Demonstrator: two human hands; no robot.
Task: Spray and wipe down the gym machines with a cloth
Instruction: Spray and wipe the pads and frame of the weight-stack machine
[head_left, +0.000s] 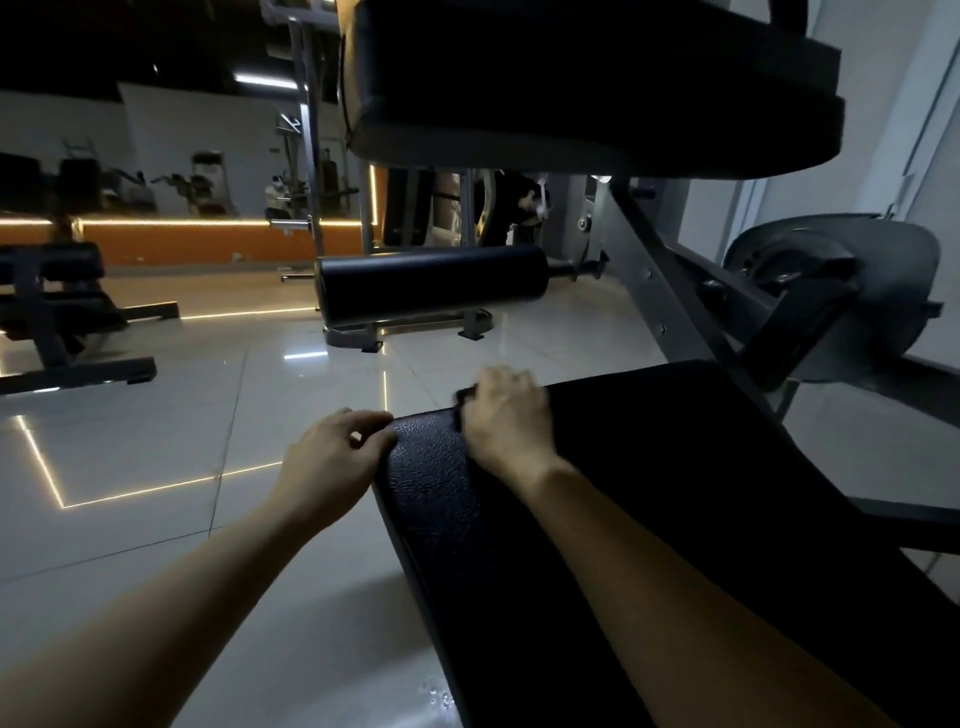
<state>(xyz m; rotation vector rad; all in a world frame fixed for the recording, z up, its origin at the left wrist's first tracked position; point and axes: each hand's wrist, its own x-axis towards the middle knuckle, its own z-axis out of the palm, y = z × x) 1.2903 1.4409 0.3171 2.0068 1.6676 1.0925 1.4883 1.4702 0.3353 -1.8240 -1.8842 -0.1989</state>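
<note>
Risk: dark cloth (469, 395), bunched small at the far edge of the black seat pad (623, 493), may slide off the rim and leave the nearer surface unwiped; droplets (439, 693) on the floor (156, 441) could make footing slick. Right hand (506, 415): clamped on the cloth, forearm stretched over the pad; left hand (337, 452): fingers curled against the pad's left corner, grip uncertain; hands near, apart.

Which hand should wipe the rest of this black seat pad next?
Right. The right hand grips the dark cloth on the seat pad; the left hand only touches the pad's near corner, holding no cloth.
</note>
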